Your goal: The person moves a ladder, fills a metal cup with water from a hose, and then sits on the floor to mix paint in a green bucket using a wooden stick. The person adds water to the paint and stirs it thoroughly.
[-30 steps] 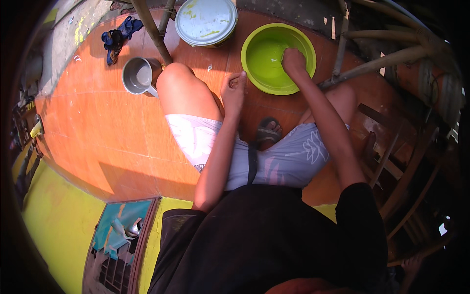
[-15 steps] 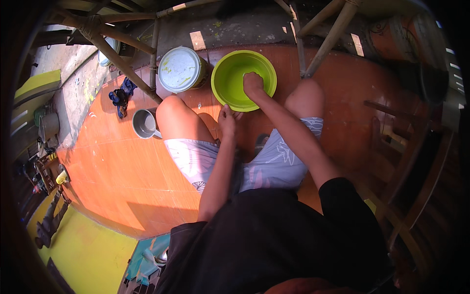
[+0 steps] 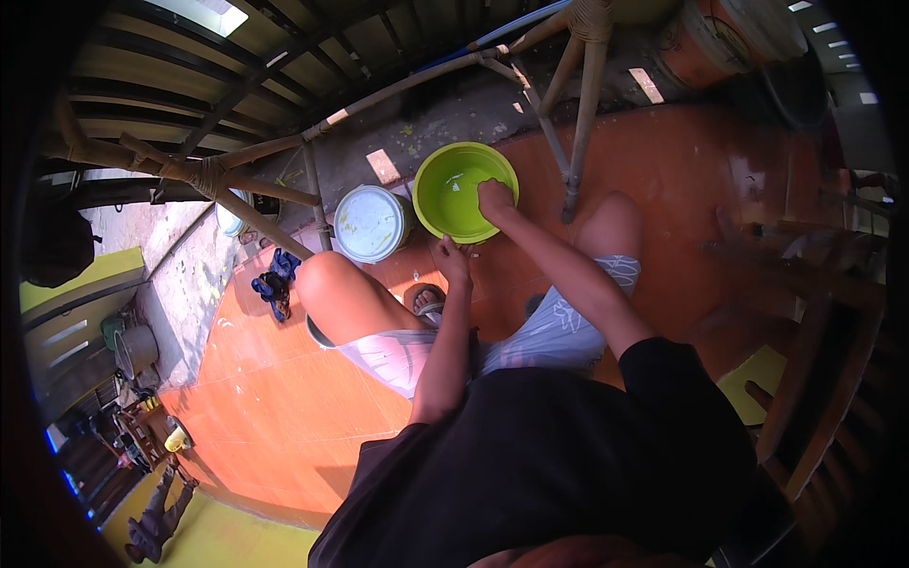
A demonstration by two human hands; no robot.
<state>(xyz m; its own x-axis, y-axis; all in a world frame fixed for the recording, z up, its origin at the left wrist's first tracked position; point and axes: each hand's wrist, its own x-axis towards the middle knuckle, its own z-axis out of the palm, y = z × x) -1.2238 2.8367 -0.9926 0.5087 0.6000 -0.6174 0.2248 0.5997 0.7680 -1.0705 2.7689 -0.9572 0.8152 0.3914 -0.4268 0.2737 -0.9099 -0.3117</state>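
A lime-green plastic basin (image 3: 422,204) stands on the orange floor beyond my knees. My left hand (image 3: 454,260) is at its near rim, with the thumb up and the fingers curled at the edge. Inside the basin's right side, my right hand (image 3: 495,201) is closed in a fist; whatever it may hold is hidden. A small pale patch shows on the basin's bottom, left of that fist. Just left of the basin is a round bucket with a whitish, stained lid (image 3: 367,224).
Dark blue cloth (image 3: 276,281) lies on the floor left of my left knee. That knee mostly hides a grey dipper (image 3: 318,332). Bamboo poles (image 3: 585,95) frame the far side. At right stands a dark wooden chair (image 3: 814,379); another person (image 3: 161,516) appears at lower left.
My view has tilted and shifted, so my sandalled left foot shows and the dipper is mostly covered. Within the basin, my right hand has moved slightly toward the right wall.
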